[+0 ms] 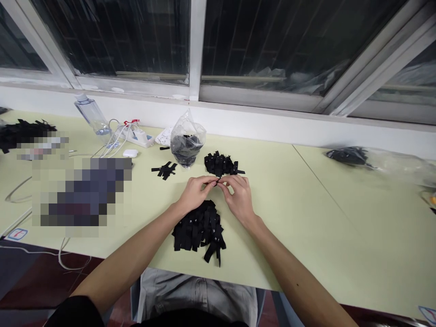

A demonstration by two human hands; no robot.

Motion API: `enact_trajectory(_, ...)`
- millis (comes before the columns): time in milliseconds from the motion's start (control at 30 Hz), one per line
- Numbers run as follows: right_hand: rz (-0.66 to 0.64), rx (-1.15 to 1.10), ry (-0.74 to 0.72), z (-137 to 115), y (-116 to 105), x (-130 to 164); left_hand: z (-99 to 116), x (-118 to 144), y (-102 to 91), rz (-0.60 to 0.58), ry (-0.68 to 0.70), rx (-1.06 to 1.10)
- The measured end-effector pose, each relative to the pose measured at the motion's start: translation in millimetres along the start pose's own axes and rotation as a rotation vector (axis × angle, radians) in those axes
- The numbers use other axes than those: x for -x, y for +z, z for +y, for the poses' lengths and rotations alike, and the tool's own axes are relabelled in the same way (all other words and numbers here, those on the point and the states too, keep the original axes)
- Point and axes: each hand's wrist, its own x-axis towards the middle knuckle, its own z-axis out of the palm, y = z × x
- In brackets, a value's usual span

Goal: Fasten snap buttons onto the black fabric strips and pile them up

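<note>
The fingers (214, 182) of both hands meet at their tips and pinch one small black strip (218, 181) between them, held just above the table (306, 204). The left hand (195, 193) grips it from one side with the thumb and first fingers pressed together, and the right hand (240, 196) does the same from the other side; how the strip is folded or joined is too small to tell. Just behind the hands lies a smaller heap of black pieces (221, 164), and right below the wrists, nearer the table's front edge, a larger pile of black strips (200, 229) with small white marks on them. Judging by this, the step in hand looks like working one strip by fingertip between the two heaps, and the move after it would call for a light, exact pinch so that only a single strip comes away from the tangled pile. Farther out, a clear plastic bag (186, 141) holds more black pieces, with a few loose strips (165, 170) to its left. A water bottle (92, 116), a white power strip (138, 135) and cables lie farther left.
</note>
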Motion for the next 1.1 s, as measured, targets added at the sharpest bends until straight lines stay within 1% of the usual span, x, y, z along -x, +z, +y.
enact_trajectory(100, -0.001, -0.024, 0.024, 0.2, -1.5, -0.8, 1.6, 0.2, -0.2, -0.019, 0.010, 0.022)
enact_trajectory(200, -0.012, -0.075, 0.046, -1.0, -5.1, -2.2, 0.9, -0.5, -0.3, -0.034, -0.011, 0.066)
enact_trajectory(300, -0.020, -0.163, 0.068, -2.8, -9.4, -3.9, -0.9, -1.8, -0.8, -0.045, -0.026, 0.093)
enact_trajectory(433, -0.032, -0.278, 0.104, -4.3, -13.0, -5.9, -2.2, -2.9, -1.7, -0.060, -0.008, 0.067)
enact_trajectory(600, -0.048, -0.336, 0.126, -4.4, -14.6, -6.4, -3.0, -2.9, -2.9, -0.051, -0.045, 0.143)
enact_trajectory(667, -0.073, -0.350, 0.125, -4.8, -14.7, -6.2, -2.2, -2.7, -4.3, -0.056, -0.020, 0.092)
enact_trajectory(800, -0.122, -0.352, 0.119, -5.3, -14.4, -5.6, 0.4, -2.6, -7.1, -0.106, 0.069, -0.037)
enact_trajectory(933, -0.102, -0.341, 0.138, -3.9, -14.2, -5.5, -0.7, -2.6, -7.2, -0.133, 0.109, -0.085)
enact_trajectory(1100, -0.103, -0.339, 0.145, -2.9, -14.3, -5.7, -1.4, -2.1, -6.1, -0.160, 0.126, -0.153)
